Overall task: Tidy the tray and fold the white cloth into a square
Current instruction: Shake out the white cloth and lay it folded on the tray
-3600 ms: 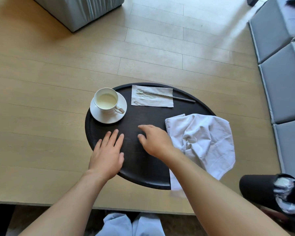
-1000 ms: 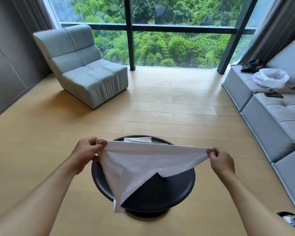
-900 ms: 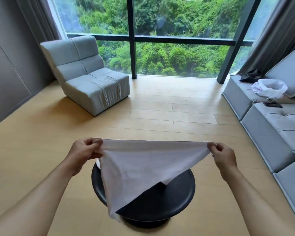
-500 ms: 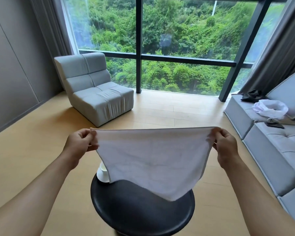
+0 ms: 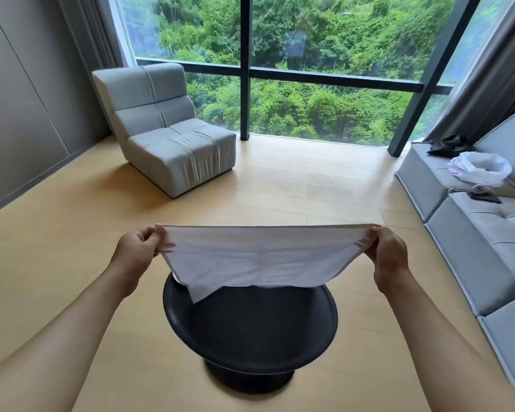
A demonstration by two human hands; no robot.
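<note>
Cloth: thin white fabric cloth stretched level mid-frame, doubled, lower edge sagging over round black wooden tray table | left hand fingers pinch its left corner | right hand fingers pinch its right corner | cloth hides tray's far side | grey armchair upper left, grey sofa at right

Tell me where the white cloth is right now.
Centre of the head view: the cloth hangs in the air, stretched between the left hand and right hand, above the black tray.

Bright daylight from the window (edges bow outward).
</note>
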